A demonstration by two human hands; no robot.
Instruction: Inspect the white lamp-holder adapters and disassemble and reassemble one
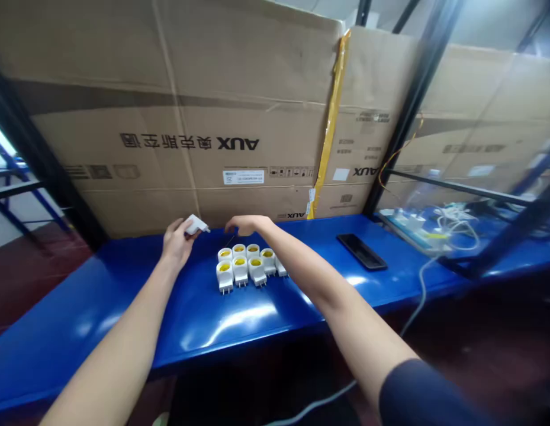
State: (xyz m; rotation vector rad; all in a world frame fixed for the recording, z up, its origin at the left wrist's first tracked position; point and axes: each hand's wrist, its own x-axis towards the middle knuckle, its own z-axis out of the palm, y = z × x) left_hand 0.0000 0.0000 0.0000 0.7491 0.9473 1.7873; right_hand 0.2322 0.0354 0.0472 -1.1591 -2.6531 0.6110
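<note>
Diffuse, moderately bright light is falling from above, whitening the upper right. White glare is streaking the blue tabletop [199,331] nearer the viewer than both hands. Below the tabletop, deep shadow is swallowing detail. Wide-angle distortion is slanting the outer uprights; softness is blurring the far right and fine print.

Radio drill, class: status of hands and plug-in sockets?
Left hand: holding white plug piece.
Right hand: beyond grouped sockets, grip unclear.
Right forearm: partly hiding group.
</note>
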